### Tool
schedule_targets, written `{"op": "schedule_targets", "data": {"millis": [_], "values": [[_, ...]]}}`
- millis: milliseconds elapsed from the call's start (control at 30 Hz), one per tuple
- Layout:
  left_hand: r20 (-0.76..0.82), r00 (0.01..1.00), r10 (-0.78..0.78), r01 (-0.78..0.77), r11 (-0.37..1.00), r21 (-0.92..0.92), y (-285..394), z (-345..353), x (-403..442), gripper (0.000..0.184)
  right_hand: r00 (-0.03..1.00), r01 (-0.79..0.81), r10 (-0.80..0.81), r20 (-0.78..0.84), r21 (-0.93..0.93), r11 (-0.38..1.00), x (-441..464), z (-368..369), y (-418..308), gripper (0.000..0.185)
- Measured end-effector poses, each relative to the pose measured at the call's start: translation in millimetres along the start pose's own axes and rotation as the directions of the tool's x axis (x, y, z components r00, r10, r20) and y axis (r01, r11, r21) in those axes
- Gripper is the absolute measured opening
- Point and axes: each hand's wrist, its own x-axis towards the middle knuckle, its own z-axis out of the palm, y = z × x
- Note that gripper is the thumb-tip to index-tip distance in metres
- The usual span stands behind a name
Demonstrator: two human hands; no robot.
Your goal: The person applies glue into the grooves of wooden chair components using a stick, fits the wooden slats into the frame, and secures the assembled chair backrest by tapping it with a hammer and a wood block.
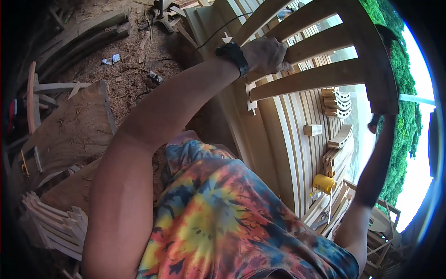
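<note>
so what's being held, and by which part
A slatted frame: left grip at a slat end; right grip, mostly hidden, apparently on the rail.

Slatted wooden frame [311,83]: cut off by the top edge at 1 o'clock. Right hand [373,125], 3 o'clock: mostly hidden behind the frame's end board [377,69], grip unreadable. Yellow container [324,182], 4 o'clock: markings too small. Red item [12,113], 9 o'clock: dark, can't ID. Shirt [218,223] runs off at 6.
</note>
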Motion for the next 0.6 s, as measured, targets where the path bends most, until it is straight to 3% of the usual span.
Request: {"op": "schedule_targets", "data": {"millis": [167,333,367,400,500,600], "values": [[0.007,1.0,0.017,-0.017,1.0,-0.009,-3.4,5.3,2.3,0.07,0.971,-0.031,-0.008,-0.238,-0.162,0.986,-31.5,-119.7,-23.2,0.048],[0.001,0.999,0.047,-0.047,0.999,-0.007,-6.1,8.1,3.5,0.07,0.884,-0.104,-0.009,-0.467,-0.215,0.971,-49.8,-157.5,-121.6,0.047],[0.0,0.999,0.044,-0.044,0.999,-0.011,-6.1,7.1,3.2,0.069,0.9,0.17,-0.223,-0.375,-0.168,0.971,-42.7,-147.1,-102.1,0.049],[0.004,0.999,0.037,-0.037,0.999,-0.005,-5.0,7.2,2.4,0.069,0.851,0.427,-0.434,-0.296,-0.094,0.9,-30.2,-126.0,-64.6,0.051],[0.009,0.999,0.035,-0.035,0.999,0.004,-4.3,9.7,2.9,0.068,0.813,0.471,-0.542,-0.211,-0.308,0.826,-38.1,-119.8,-75.1,0.052],[-0.013,0.997,0.074,-0.075,0.997,-0.036,-9.7,14.6,6.5,0.067,0.835,0.293,-0.484,-0.26,-0.535,0.792,-58.6,-158.3,-140.4,0.046]]}}
